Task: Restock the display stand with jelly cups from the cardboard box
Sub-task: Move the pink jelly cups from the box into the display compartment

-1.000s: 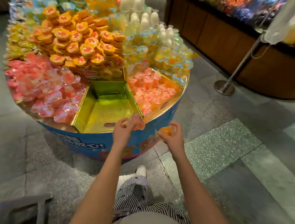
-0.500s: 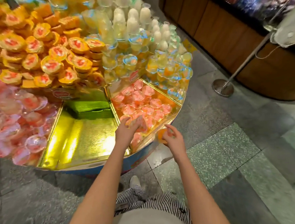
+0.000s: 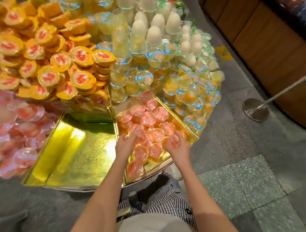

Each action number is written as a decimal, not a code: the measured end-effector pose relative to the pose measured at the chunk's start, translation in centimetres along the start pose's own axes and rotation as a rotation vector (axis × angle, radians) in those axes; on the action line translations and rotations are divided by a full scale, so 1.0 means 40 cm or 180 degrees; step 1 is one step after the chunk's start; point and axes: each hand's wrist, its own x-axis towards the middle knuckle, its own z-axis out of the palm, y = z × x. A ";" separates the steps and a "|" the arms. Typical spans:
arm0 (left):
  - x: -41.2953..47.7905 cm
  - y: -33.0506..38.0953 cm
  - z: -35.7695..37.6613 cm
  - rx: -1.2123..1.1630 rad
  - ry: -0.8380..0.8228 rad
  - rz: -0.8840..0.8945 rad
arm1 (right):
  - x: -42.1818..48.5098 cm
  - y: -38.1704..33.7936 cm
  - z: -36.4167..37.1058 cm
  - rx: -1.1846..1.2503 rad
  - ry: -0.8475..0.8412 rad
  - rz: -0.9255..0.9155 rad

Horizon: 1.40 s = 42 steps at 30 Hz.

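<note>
1. Left hand fingers curl round a pink jelly cup over the display stand's front-right compartment
2. Right hand fingers clamp a second jelly cup near that compartment's right edge, just above the loose pink cups lying there

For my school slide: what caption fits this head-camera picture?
Left hand and right hand each hold a pink jelly cup over the partly filled gold compartment of the display stand.
</note>
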 end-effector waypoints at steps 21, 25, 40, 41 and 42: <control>0.149 -0.058 0.231 -0.1607 0.1275 -0.0491 | 0.372 0.061 -0.029 -0.2534 -0.1209 -0.1678; 0.159 -0.053 0.244 -0.1869 0.1332 -0.0570 | 0.395 0.072 -0.036 -0.2588 -0.1253 -0.1805; 0.204 -0.009 0.244 -0.1936 0.1234 -0.0608 | 0.440 0.059 -0.023 -0.2647 -0.1277 -0.1992; 0.195 -0.011 0.247 -0.1939 0.1236 -0.0616 | 0.438 0.060 -0.023 -0.2659 -0.1288 -0.1972; 0.188 -0.016 0.251 -0.1962 0.1238 -0.0605 | 0.436 0.060 -0.022 -0.2664 -0.1271 -0.1970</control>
